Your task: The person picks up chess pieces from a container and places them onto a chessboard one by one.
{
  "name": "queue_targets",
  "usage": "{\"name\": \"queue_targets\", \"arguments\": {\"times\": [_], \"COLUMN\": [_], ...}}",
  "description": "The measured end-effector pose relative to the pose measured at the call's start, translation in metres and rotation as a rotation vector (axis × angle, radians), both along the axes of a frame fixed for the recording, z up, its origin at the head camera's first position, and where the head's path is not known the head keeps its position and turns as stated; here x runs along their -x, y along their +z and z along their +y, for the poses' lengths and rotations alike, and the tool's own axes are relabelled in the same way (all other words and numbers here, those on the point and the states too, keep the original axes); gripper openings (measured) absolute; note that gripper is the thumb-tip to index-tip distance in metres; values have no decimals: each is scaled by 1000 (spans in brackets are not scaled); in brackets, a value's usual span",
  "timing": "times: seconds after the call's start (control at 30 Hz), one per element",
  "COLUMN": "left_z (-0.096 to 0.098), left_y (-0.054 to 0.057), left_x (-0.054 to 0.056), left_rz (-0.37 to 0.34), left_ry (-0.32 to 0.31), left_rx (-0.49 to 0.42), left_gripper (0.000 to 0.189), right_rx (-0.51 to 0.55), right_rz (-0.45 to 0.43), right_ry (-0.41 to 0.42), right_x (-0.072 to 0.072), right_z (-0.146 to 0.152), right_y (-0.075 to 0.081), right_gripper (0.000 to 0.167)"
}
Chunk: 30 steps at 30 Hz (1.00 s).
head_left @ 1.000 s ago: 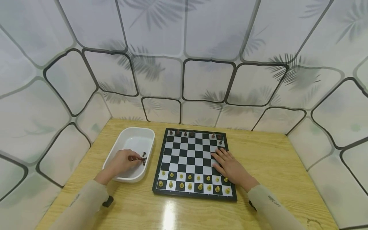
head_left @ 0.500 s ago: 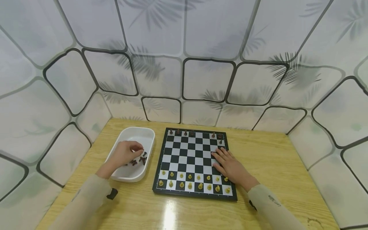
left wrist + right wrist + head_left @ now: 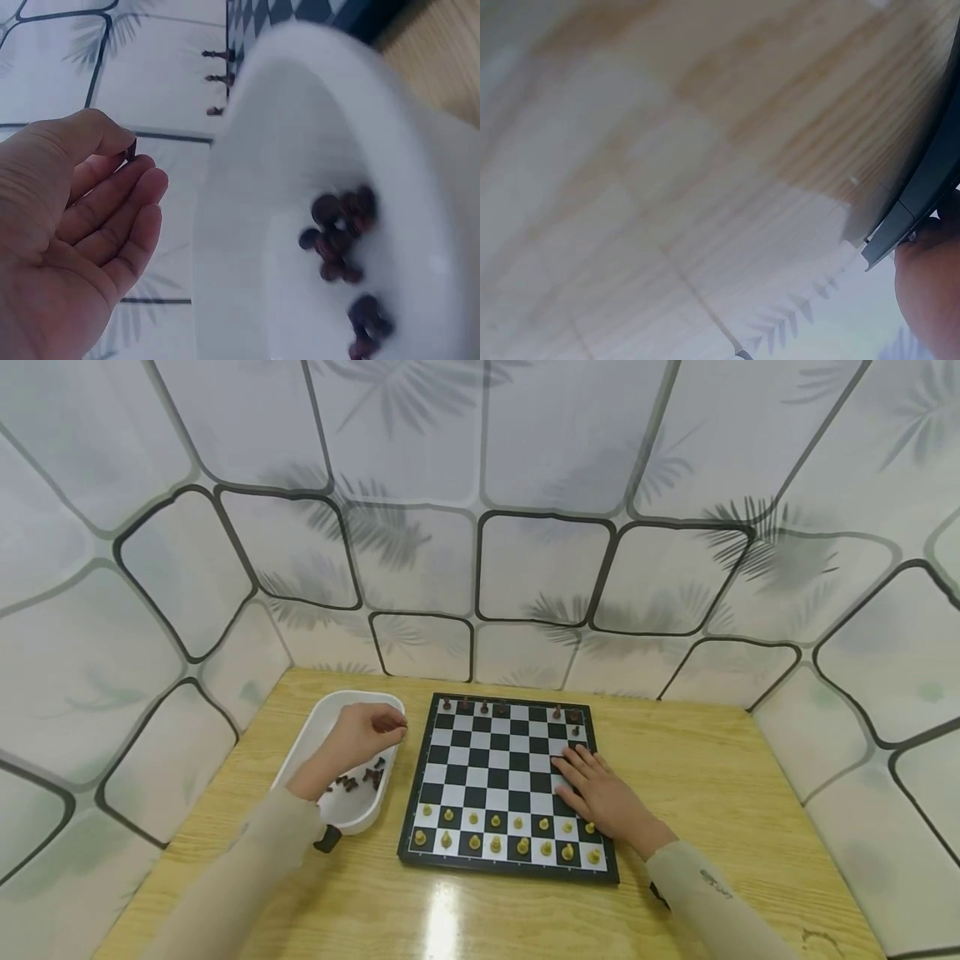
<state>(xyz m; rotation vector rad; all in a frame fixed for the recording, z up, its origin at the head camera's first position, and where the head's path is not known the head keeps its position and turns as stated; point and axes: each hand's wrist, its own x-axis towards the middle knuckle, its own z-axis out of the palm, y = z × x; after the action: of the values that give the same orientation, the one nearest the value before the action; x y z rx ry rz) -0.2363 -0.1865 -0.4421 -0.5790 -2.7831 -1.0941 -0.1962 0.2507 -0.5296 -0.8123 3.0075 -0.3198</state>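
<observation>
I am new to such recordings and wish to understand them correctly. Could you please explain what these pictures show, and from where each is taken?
There is no machine here: a person works bare-handed. The wide picture comes from a camera worn on the head, looking forward and down. The other two come from cameras on the wrists; the right one is blurred.

On the wooden table are a white tub and a chessboard. Yellow pieces stand on the two near rows, a few dark red pieces at the far side. More dark pieces lie in the tub.

The left hand, over the tub, pinches a small dark piece. The right hand rests on the board.
</observation>
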Motion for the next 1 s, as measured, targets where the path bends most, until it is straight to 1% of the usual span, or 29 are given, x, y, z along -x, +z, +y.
{"name": "queue_targets", "arguments": {"times": [0.17, 0.33, 0.5, 0.67, 0.83, 0.9, 1.0], "left_z": [22, 40, 57, 77, 100, 109, 121], "left_y": [10, 14, 12, 9, 9, 8, 7], "left_x": [6, 12, 21, 30, 36, 38, 41], "left_rz": [-22, -40, -83, -103, -108, -108, -127], "left_ry": [-29, -52, -70, -98, -108, -119, -144], "left_rx": [-14, -30, -34, -36, -23, -11, -18], "left_gripper": [15, 14, 17, 19, 18, 18, 19], "right_rx": [-1, -6, -10, -6, -4, -6, -5], "right_rz": [-3, 3, 6, 8, -3, -6, -7], "right_ry": [-3, -2, 2, 1, -4, -5, -8], "right_x": [-1, -1, -1, -1, 0, 0, 0], "right_z": [0, 0, 0, 0, 0, 0, 0], "right_y": [0, 0, 0, 1, 1, 1, 0], "right_gripper": [61, 61, 61, 61, 61, 62, 62]}}
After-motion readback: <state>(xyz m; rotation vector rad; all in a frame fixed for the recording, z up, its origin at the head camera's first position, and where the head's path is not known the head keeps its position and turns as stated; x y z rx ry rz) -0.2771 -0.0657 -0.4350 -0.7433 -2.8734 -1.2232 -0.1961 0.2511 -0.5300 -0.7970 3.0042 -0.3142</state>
